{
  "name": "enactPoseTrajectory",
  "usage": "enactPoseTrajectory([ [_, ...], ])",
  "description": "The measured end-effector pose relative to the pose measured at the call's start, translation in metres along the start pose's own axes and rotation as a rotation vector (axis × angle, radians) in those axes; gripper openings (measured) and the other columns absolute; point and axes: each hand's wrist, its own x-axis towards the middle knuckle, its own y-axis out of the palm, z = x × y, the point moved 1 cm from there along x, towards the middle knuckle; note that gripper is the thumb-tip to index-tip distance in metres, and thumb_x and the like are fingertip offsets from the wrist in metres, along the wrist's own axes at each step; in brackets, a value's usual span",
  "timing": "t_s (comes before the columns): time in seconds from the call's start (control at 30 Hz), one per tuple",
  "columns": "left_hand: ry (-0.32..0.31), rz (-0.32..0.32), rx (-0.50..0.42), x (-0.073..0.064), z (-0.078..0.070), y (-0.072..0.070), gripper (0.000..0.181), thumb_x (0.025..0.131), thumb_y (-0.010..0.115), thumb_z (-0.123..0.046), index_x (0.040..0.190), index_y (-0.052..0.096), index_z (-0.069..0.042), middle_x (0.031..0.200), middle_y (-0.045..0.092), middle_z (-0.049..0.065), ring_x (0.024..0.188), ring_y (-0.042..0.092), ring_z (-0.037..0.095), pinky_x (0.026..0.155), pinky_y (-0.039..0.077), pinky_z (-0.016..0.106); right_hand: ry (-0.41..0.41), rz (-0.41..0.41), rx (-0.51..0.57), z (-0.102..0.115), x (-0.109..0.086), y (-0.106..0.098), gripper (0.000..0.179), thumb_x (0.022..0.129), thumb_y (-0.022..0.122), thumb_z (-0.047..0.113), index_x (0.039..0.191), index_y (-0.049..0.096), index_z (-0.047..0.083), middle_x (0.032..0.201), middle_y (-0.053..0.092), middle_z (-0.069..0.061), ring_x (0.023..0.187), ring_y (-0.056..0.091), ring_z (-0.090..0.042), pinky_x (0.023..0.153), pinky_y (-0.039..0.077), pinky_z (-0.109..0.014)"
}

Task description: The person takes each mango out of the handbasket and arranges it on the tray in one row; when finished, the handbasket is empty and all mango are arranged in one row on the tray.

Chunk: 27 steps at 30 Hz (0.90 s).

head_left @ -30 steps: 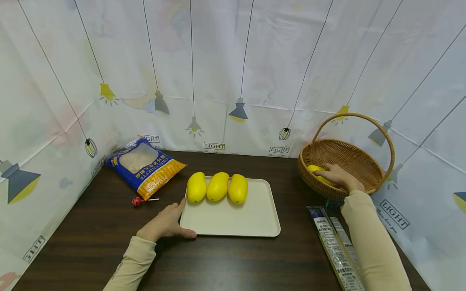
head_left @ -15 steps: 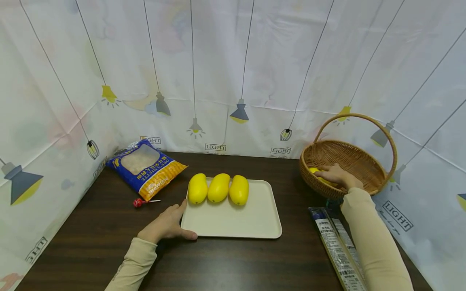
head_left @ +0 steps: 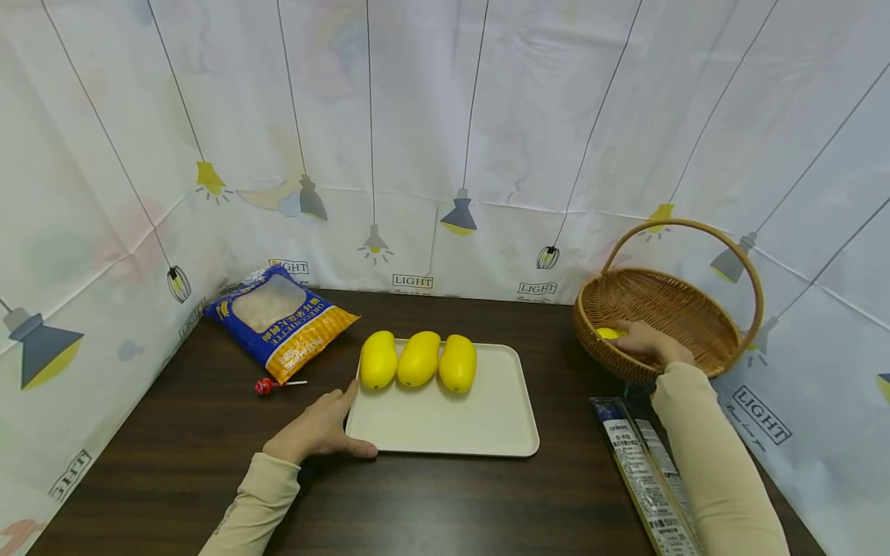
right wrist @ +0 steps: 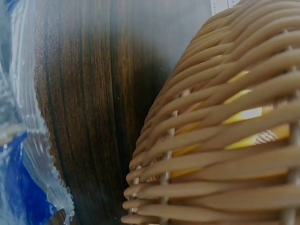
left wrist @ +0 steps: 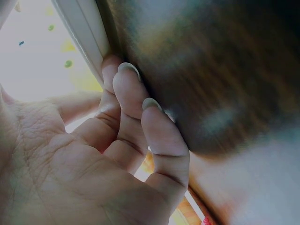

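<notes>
Three yellow mangoes (head_left: 419, 359) lie side by side along the back left of a cream tray (head_left: 452, 423). My left hand (head_left: 323, 428) rests at the tray's front left corner, thumb at the front edge and index finger along the left side. In the left wrist view, bent fingers (left wrist: 129, 89) meet the table beside the tray's rim. My right hand (head_left: 647, 342) is down inside a wicker basket (head_left: 684, 305), gripping a yellow mango (head_left: 609, 333) whose end shows at the fingers. The right wrist view shows yellow through the basket's weave (right wrist: 220, 140); that hand is hidden there.
A blue and orange pasta bag (head_left: 278, 320) lies at the back left, a red lollipop (head_left: 264, 386) in front of it. Long noodle packets (head_left: 643, 471) lie under my right forearm. The basket's handle (head_left: 754, 286) arches above it. Printed cloth (head_left: 452, 116) walls the back and sides.
My right hand has shifted slightly within the basket, and less yellow shows around its fingers. The left hand, tray and three mangoes stay in place, with a slight shift of the view.
</notes>
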Motion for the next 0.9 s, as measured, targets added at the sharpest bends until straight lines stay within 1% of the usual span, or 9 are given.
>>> enactPoseTrajectory([
  [0.1,0.002,0.001,-0.005,-0.001,-0.001,0.0,0.132,0.062,0.088,-0.063,0.163,0.016,-0.016,0.131,0.056,0.019,0.111,0.055,0.028,0.103,0.046,0.054,-0.002,0.009,0.019,0.0,-0.003,0.0,0.067,0.097,0.054,0.032,0.147,0.037,-0.009,0.143,0.041,-0.045,0.127,0.045,-0.058,0.104,0.037,-0.069],
  [0.2,0.007,0.005,-0.008,-0.001,-0.001,0.0,0.132,0.063,0.088,-0.063,0.163,0.016,-0.016,0.132,0.056,0.019,0.111,0.055,0.028,0.103,0.046,0.054,-0.015,-0.003,0.025,-0.001,-0.004,0.001,0.066,0.097,0.055,0.032,0.146,0.039,-0.008,0.141,0.044,-0.042,0.122,0.049,-0.053,0.102,0.039,-0.066],
  [0.37,0.019,0.004,-0.003,0.0,-0.002,-0.001,0.132,0.063,0.088,-0.063,0.163,0.015,-0.016,0.131,0.056,0.02,0.11,0.056,0.028,0.102,0.046,0.054,-0.03,-0.055,0.022,-0.001,-0.008,-0.001,0.063,0.099,0.054,0.034,0.144,0.041,-0.009,0.14,0.047,-0.041,0.124,0.05,-0.054,0.103,0.04,-0.066],
  [0.5,0.018,0.0,0.004,0.0,-0.001,-0.001,0.131,0.063,0.088,-0.062,0.162,0.017,-0.014,0.132,0.056,0.02,0.111,0.056,0.028,0.102,0.047,0.053,-0.017,-0.095,0.017,0.004,-0.011,-0.005,0.066,0.1,0.054,0.041,0.145,0.042,-0.006,0.14,0.048,-0.039,0.125,0.049,-0.056,0.102,0.04,-0.068],
  [0.6,0.014,0.003,0.007,-0.001,-0.001,-0.001,0.131,0.063,0.088,-0.062,0.162,0.018,-0.011,0.134,0.056,0.021,0.112,0.056,0.028,0.103,0.046,0.054,0.011,-0.108,0.021,0.011,-0.014,-0.01,0.072,0.1,0.052,0.05,0.149,0.038,-0.001,0.145,0.045,-0.038,0.128,0.046,-0.058,0.101,0.039,-0.07],
  [0.7,0.01,0.004,0.007,-0.001,-0.001,-0.002,0.131,0.063,0.088,-0.063,0.162,0.018,-0.011,0.134,0.055,0.022,0.113,0.056,0.029,0.103,0.046,0.054,0.029,-0.119,0.053,0.018,-0.019,-0.018,0.079,0.099,0.052,0.057,0.153,0.035,0.003,0.148,0.041,-0.037,0.129,0.044,-0.059,0.099,0.04,-0.07],
  [0.8,0.011,0.002,0.01,-0.001,-0.001,-0.002,0.131,0.063,0.087,-0.063,0.162,0.019,-0.011,0.135,0.055,0.023,0.114,0.056,0.03,0.104,0.046,0.054,0.042,-0.136,0.083,0.025,-0.024,-0.025,0.083,0.096,0.051,0.063,0.154,0.032,0.007,0.151,0.041,-0.033,0.13,0.043,-0.055,0.1,0.039,-0.07],
  [0.9,0.018,0.001,0.015,-0.002,-0.001,-0.002,0.131,0.064,0.087,-0.063,0.161,0.019,-0.009,0.136,0.054,0.025,0.118,0.056,0.033,0.105,0.045,0.055,0.036,-0.155,0.109,0.031,-0.028,-0.03,0.086,0.095,0.051,0.065,0.156,0.03,0.008,0.153,0.039,-0.031,0.132,0.042,-0.053,0.102,0.038,-0.07],
])
